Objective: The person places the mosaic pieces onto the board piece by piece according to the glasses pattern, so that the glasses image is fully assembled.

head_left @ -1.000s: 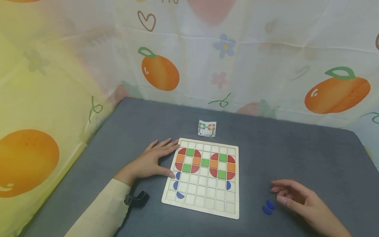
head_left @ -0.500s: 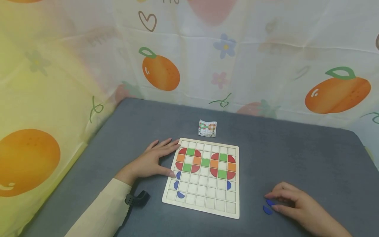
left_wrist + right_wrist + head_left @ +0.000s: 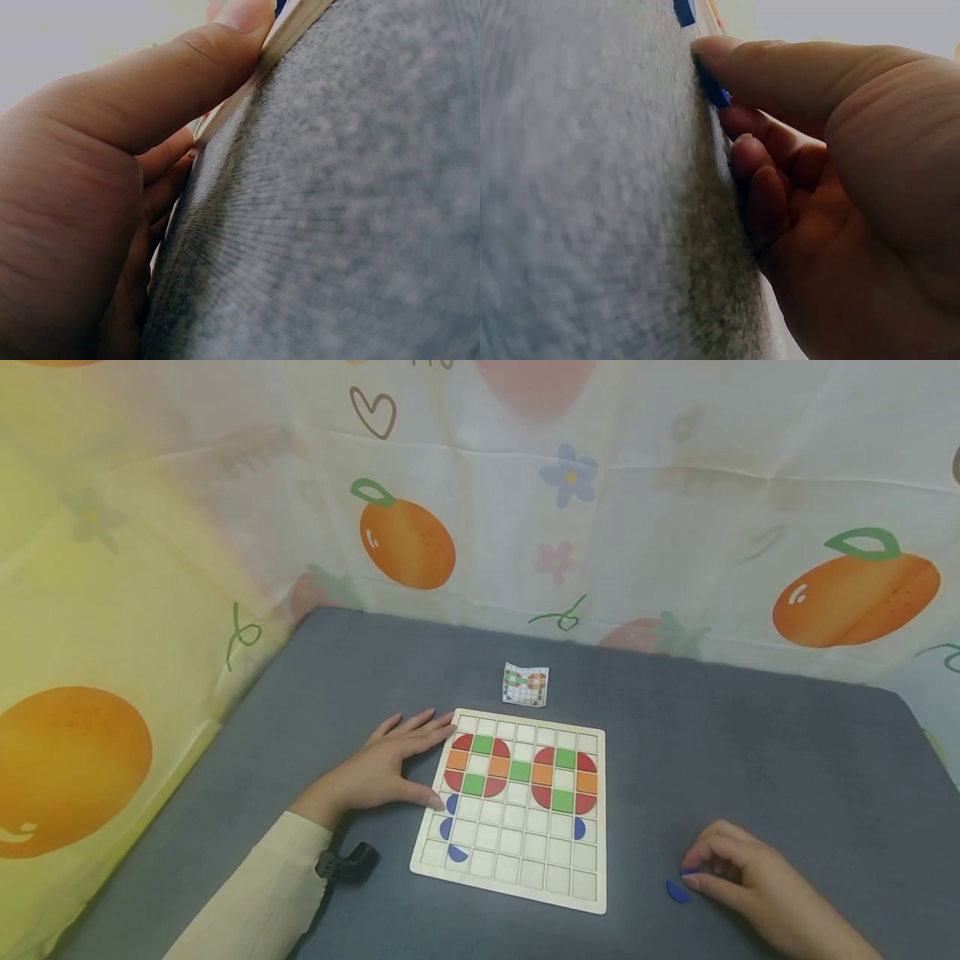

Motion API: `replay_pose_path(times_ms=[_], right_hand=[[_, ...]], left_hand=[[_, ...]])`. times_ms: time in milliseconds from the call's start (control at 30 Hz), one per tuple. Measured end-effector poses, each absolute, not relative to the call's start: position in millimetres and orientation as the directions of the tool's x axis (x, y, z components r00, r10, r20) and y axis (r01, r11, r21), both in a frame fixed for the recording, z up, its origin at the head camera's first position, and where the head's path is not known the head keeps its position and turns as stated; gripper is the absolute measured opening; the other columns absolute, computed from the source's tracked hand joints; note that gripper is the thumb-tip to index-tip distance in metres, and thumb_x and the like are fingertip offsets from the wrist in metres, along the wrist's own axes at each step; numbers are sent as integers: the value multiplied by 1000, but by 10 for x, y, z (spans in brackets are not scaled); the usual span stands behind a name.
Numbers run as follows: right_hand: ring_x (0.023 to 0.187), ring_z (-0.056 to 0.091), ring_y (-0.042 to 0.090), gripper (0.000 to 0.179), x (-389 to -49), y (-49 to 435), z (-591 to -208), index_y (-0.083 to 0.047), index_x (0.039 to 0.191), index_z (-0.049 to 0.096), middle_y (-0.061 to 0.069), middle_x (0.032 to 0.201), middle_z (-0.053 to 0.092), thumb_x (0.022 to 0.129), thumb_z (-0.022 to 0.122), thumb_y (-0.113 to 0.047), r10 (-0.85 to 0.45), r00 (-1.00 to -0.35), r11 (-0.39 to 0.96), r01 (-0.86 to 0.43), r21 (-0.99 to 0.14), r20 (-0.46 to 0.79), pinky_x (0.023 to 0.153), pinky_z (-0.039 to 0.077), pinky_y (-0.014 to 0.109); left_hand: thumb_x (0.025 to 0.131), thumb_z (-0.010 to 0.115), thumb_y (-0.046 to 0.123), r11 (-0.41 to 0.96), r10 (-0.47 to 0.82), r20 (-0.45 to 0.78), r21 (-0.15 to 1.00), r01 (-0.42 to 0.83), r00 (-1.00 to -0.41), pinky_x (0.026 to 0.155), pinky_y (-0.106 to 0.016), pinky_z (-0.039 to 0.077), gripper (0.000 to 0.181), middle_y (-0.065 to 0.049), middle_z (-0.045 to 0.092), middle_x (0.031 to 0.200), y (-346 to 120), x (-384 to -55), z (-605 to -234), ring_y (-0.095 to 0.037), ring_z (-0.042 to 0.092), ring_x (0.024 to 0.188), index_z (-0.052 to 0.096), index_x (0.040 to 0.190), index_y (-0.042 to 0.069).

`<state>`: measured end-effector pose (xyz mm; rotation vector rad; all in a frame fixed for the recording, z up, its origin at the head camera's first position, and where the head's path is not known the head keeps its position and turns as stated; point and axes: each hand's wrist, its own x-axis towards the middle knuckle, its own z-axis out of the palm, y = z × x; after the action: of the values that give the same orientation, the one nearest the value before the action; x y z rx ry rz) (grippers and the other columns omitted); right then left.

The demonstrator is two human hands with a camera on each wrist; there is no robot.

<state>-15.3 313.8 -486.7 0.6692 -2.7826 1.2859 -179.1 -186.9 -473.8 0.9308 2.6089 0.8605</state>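
A pale grid board lies on the grey table, with red, orange and green pieces forming two rounded shapes joined by a green square. Several blue half-round pieces sit on its left columns and one at the right. My left hand rests along the board's left edge, fingers spread and thumb over the rim. Right of the board, my right hand pinches a blue half-round piece between thumb and index finger, low at the tabletop; the fingers partly hide it. Just beside it lies another blue half-round piece.
A small printed card with a coloured grid pattern lies behind the board. A black strap device is worn at the left wrist. Fruit-patterned cloth hangs behind the table and along its left side.
My right hand has come down and left onto the farther of the two loose blue pieces and now pinches it, tipping it up. The left hand and board have stayed put.
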Motion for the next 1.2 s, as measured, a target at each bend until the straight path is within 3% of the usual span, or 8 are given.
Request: replay_pose_path(times_ms=[233, 367, 600, 700, 833, 933, 1100, 1200], right_hand=[[76, 58, 7, 33, -148, 3087, -4846, -28, 100, 71, -14, 97, 64, 94, 83, 2, -351, -928, 601, -325, -730, 124, 61, 49, 26], [74, 57, 5, 33, -141, 3051, -4846, -29, 98, 73, -17, 91, 64, 92, 85, 1, -295, -943, 645, -317, -695, 156, 61, 48, 23], [82, 66, 4, 34, -153, 2981, -4782, -36, 94, 78, -20, 92, 70, 92, 87, -4, -165, -967, 715, -252, -652, 194, 72, 50, 15], [83, 68, 4, 27, -161, 2930, -4740, -31, 97, 80, -20, 94, 72, 93, 86, -5, -126, -977, 727, -210, -654, 173, 72, 53, 17], [70, 66, 7, 20, -161, 2817, -4703, -22, 95, 77, -16, 84, 69, 93, 87, -5, -91, -988, 680, -155, -716, 128, 63, 53, 22], [65, 64, 9, 20, -179, 2713, -4678, -21, 92, 77, -15, 80, 68, 93, 87, -4, -107, -985, 633, -175, -754, 138, 59, 52, 23], [79, 66, 8, 26, -260, 2536, -4654, -27, 99, 82, -16, 92, 72, 95, 84, -1, -240, -942, 587, -335, -737, 237, 70, 53, 19], [82, 67, 7, 21, -311, 2424, -4637, -24, 104, 81, -17, 96, 72, 97, 82, -4, -294, -934, 558, -339, -758, 201, 73, 55, 21]], left_hand=[[80, 92, 65, 625, 638, -27, 602, 497, -770, 128, -60, -4, 111, 8, 32, 175, -1883, -1790, -4749, -27, 16, 165, 43, 170, 22], [80, 92, 64, 623, 637, -24, 606, 496, -771, 128, -60, -4, 111, 8, 32, 175, -1887, -1789, -4752, -27, 16, 165, 43, 170, 22], [79, 91, 65, 629, 635, -33, 602, 491, -772, 128, -58, -4, 112, 8, 31, 176, -1883, -1791, -4748, -25, 15, 165, 41, 171, 22], [79, 91, 66, 636, 634, -43, 597, 489, -772, 128, -57, -5, 112, 10, 30, 176, -1879, -1795, -4751, -23, 14, 165, 41, 171, 24], [79, 90, 67, 636, 634, -47, 600, 486, -772, 128, -56, -5, 113, 12, 29, 176, -1869, -1797, -4749, -21, 13, 165, 40, 171, 25], [79, 91, 67, 637, 632, -46, 600, 484, -774, 128, -56, -5, 113, 12, 29, 176, -1871, -1796, -4751, -21, 13, 165, 41, 171, 24], [79, 90, 67, 646, 625, -52, 594, 479, -779, 129, -55, -5, 113, 13, 29, 176, -1877, -1799, -4761, -20, 13, 165, 41, 171, 25], [78, 90, 69, 651, 622, -55, 591, 476, -781, 129, -55, -5, 113, 14, 29, 175, -1872, -1799, -4763, -19, 13, 165, 41, 171, 25]])
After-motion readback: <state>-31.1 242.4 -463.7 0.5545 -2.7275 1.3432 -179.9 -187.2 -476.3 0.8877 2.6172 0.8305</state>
